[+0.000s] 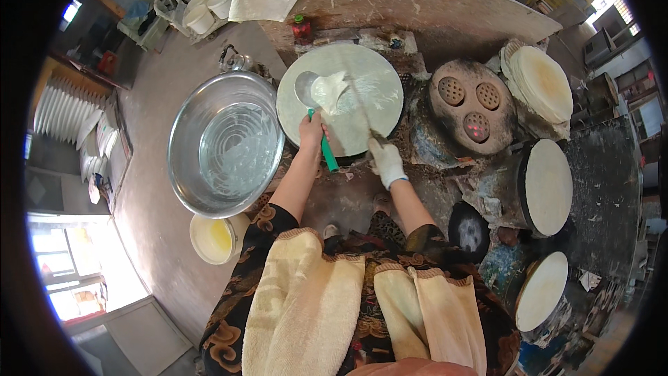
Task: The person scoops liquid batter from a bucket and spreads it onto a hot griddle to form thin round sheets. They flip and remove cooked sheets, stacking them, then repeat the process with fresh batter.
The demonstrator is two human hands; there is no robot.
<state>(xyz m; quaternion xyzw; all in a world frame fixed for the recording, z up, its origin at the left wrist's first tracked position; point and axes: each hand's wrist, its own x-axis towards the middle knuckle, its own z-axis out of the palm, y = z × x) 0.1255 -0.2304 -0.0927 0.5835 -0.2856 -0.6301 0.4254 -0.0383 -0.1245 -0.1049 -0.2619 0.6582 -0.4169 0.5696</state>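
Note:
My bare left hand point(312, 130) grips the green handle of a metal ladle point(305, 89), whose bowl lies over the round griddle point(297, 130). Beside the bowl, a mound of pale batter point(330, 93) sits on the griddle, and thin smears of it spread to the right. A white work glove covers my right hand point(386, 159), which is closed around a thin stick-like tool point(360, 96) reaching across the griddle. That tool is blurred. Left of the griddle stands a large metal basin point(180, 162) with batter residue inside.
At right is a round stove top point(472, 70) with perforated coal briquettes, one glowing. A stack of flatbreads point(545, 83) lies beyond it. Two more round griddles point(548, 188) stand lower right. A bucket point(195, 243) with yellow contents is below the basin; a kettle point(240, 61) stands behind it.

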